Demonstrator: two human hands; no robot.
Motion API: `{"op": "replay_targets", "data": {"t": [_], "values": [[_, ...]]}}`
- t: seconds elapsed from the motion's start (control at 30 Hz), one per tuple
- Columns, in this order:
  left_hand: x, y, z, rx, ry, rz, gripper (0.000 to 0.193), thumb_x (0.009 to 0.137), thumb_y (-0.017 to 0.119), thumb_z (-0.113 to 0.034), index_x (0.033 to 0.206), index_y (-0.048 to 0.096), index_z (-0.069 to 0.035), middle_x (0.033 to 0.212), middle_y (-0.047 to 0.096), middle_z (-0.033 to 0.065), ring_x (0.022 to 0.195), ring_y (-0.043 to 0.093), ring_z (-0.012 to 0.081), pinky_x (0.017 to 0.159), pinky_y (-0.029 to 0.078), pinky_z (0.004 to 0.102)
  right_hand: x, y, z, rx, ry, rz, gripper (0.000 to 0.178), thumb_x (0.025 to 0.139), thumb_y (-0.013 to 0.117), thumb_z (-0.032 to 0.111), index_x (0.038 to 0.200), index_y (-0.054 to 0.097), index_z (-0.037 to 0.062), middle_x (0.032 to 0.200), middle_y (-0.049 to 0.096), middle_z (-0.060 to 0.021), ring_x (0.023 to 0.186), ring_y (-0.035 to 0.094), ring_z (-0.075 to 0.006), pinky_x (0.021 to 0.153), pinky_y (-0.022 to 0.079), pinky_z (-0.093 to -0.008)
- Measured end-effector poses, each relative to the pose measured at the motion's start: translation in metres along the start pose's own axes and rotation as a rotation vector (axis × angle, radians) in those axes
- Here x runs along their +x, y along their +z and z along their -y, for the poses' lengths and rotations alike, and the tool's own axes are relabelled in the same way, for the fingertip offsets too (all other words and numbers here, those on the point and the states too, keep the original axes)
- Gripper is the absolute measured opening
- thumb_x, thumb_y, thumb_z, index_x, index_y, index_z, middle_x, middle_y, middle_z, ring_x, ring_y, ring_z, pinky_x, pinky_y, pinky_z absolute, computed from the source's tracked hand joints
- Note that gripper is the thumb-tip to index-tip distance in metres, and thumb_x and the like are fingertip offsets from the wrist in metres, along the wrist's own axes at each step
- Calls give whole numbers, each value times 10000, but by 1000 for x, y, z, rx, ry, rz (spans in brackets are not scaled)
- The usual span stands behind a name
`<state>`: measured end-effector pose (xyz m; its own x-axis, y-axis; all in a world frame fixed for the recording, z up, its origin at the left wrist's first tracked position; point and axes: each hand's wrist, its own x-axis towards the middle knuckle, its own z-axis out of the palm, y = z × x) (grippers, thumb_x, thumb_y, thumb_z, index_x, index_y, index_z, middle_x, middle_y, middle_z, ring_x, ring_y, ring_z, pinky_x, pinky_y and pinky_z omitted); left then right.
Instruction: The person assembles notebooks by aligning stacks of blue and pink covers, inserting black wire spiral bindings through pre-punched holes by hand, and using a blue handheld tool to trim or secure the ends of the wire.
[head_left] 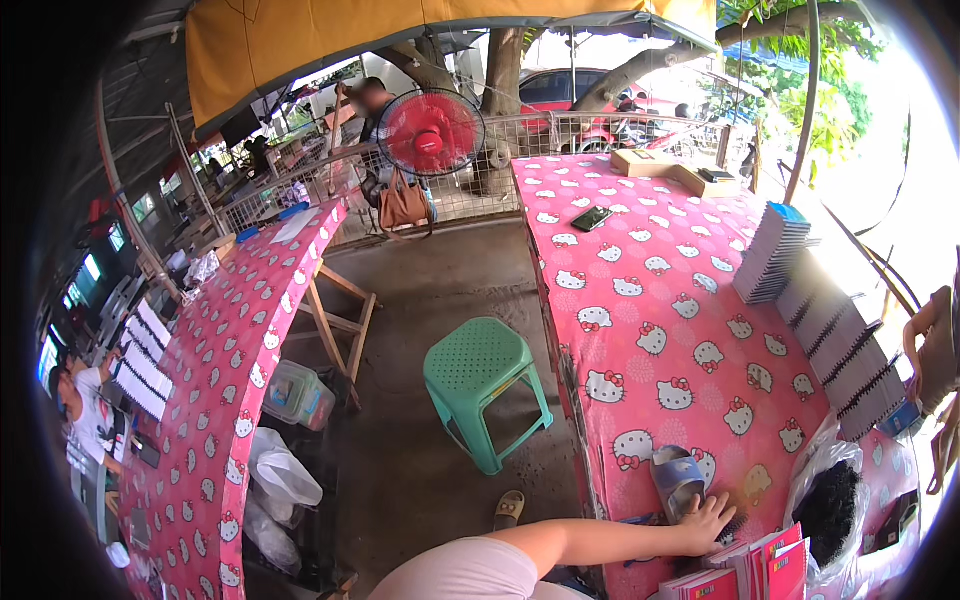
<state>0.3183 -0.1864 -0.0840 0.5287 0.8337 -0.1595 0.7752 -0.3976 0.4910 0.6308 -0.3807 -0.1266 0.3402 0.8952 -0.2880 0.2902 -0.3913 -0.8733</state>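
My left hand reaches across from the lower middle and lies palm down over the near part of the right-hand pink table. Its fingers are spread; whatever is under the palm is hidden. Touching or just beside the fingertips is a blue-grey, slipper-shaped object. Close below the hand are several red and pink booklets. To their right, a clear plastic bag holds a mass of black bristly pieces, possibly binding coils. My right hand is out of the picture.
Spiral-bound books and a blue-topped stack line the table's right edge. A phone and cardboard boxes lie farther back. A green stool stands between the tables. Beyond are a red fan and people.
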Motion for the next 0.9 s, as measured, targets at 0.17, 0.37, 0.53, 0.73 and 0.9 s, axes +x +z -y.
{"op": "replay_targets", "data": {"t": [0.17,0.37,0.53,0.73,0.9], "values": [[-11,-14,-6,8,-3,22,838,810,637,-336,1496,213,-108,1525,136,261,1339,272,410,1017,233,673,-1,24,12,716,229,-36,473,871,623,374,1221,533,68,1187,580,-196,1027,574,-356,737,508,-486],[1,-13,1,137,95,-117,755,798,602,-289,1461,292,-103,1524,185,240,1403,190,446,1012,180,738,-10,31,21,846,107,4,404,895,596,305,1213,543,62,1168,604,-134,1036,591,-285,807,512,-416],[2,-32,18,-412,252,-565,370,851,639,-244,1152,607,-31,1267,528,202,1165,524,304,1011,406,381,-5,44,29,839,14,69,349,914,574,247,1207,551,58,1152,623,-83,1043,606,-226,865,515,-359],[8,-46,-20,-1335,-265,462,403,960,546,-299,1288,503,-68,1151,564,15,1049,524,113,883,434,256,-23,41,45,845,101,-53,366,930,554,291,1229,530,80,1195,600,-80,1083,596,-224,899,509,-355],[2,-37,-40,-1238,-348,658,616,960,351,-596,1321,520,-126,1357,509,101,1220,461,238,1012,361,459,-32,49,83,891,231,-89,418,927,554,309,1273,495,81,1217,588,-85,1100,592,-229,925,497,-353]]}}
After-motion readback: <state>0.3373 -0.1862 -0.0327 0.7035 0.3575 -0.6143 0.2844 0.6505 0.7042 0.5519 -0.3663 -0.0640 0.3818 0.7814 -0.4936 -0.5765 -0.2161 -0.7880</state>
